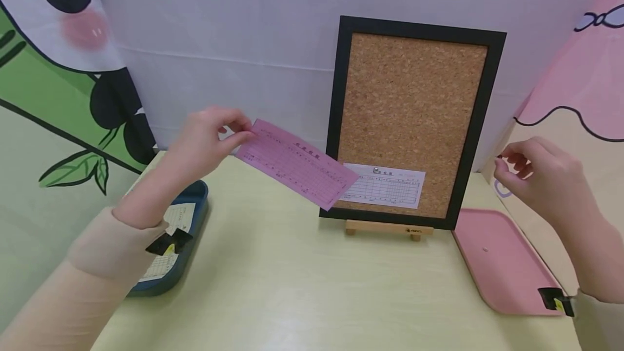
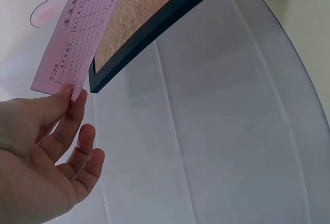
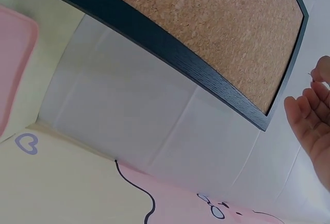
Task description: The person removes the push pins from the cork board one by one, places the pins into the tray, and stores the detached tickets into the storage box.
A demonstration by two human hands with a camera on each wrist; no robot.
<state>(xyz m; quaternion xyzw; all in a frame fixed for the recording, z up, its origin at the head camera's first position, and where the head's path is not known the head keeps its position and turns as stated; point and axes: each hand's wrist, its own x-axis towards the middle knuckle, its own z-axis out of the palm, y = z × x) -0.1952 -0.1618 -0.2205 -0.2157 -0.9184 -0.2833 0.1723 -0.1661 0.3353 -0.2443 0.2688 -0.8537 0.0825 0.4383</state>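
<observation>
Left fingers [image 1: 239, 138] pinch the pink slip [image 1: 301, 164], right fingers [image 1: 509, 176] seemingly a pin [image 1: 499, 157], so the slip is best held flat against the corkboard [image 1: 414, 96] before pinning.

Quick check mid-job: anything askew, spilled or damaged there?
Nothing looks spilled or damaged. The pink slip slants, its lower corner overlapping the white slip on the cork board in the head view, but that's likely just how the left hand pinches it at one end.
</observation>
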